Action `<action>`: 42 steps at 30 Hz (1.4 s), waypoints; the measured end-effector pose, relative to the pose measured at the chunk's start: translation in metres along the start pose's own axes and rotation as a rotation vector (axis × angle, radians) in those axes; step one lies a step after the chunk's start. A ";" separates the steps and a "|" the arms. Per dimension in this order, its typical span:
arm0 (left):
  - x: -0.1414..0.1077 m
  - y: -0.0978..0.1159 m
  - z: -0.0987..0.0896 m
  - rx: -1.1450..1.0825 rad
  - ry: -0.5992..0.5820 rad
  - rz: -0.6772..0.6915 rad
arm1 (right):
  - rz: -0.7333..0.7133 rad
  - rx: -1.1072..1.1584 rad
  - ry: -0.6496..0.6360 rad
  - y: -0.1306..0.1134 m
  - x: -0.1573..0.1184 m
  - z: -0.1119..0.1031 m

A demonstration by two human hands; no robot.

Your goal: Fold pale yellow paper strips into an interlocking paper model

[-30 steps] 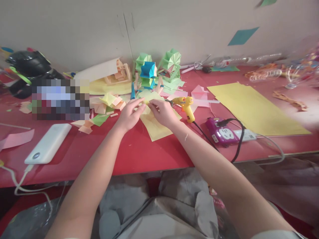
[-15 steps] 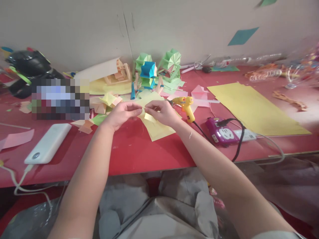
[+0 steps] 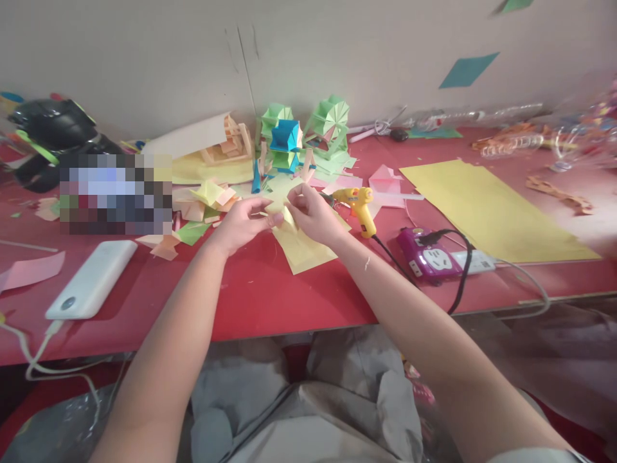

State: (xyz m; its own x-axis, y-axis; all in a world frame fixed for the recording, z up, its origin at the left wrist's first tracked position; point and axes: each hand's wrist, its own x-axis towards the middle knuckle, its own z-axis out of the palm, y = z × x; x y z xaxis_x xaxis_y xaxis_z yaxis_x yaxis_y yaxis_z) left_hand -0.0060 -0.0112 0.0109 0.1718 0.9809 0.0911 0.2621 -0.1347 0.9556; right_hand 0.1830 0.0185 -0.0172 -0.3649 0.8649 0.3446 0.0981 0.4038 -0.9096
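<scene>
Between my two hands is a small piece of folded pale yellow paper (image 3: 288, 220). My left hand (image 3: 247, 224) pinches its left side, with the thumb in front and the fingers behind. On its right side, the fingertips of my right hand (image 3: 311, 214) are closed on the same piece. Flat pale yellow sheets (image 3: 304, 252) lie on the table just under my hands. A yellow hot glue gun (image 3: 359, 207) rests close to the right of my right hand. Behind my hands stand a blue and green folded paper model (image 3: 286, 136) and a light green paper wheel (image 3: 333, 116).
A purple power strip (image 3: 429, 255) with cables sits to the right, before large yellow sheets (image 3: 486, 212). At the left lie a white power bank (image 3: 92, 280) and paper scraps (image 3: 161, 243). The red table (image 3: 289, 308) ends at its front edge near my lap.
The folded paper has been turned between my fingers, showing a broader face. My left hand has shifted slightly right, and my right fingers have risen a little.
</scene>
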 end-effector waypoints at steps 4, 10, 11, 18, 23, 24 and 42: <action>0.000 0.002 0.001 -0.075 -0.034 0.005 | 0.036 0.072 0.023 -0.001 0.001 0.000; 0.003 -0.001 0.001 -0.175 -0.066 0.029 | 0.148 0.219 0.013 -0.005 0.003 -0.001; 0.003 -0.002 0.001 -0.212 -0.058 0.016 | 0.171 0.255 0.021 -0.005 0.003 -0.002; 0.006 -0.005 0.002 -0.285 0.070 -0.067 | 0.174 0.396 -0.009 -0.007 0.004 -0.007; 0.012 -0.014 0.001 -0.072 0.337 0.012 | 0.089 0.324 0.110 -0.003 0.006 -0.004; 0.012 -0.014 0.002 -0.048 0.382 0.033 | 0.068 0.291 0.144 -0.002 0.006 -0.003; 0.010 -0.012 0.009 -0.193 0.184 0.093 | 0.102 0.287 -0.015 -0.003 0.001 0.000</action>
State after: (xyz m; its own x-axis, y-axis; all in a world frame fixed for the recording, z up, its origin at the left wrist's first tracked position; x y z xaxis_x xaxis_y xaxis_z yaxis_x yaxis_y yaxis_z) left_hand 0.0014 -0.0011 -0.0025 0.0071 0.9769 0.2134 0.0642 -0.2135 0.9748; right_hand 0.1826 0.0181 -0.0137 -0.3806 0.8911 0.2470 -0.1303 0.2127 -0.9684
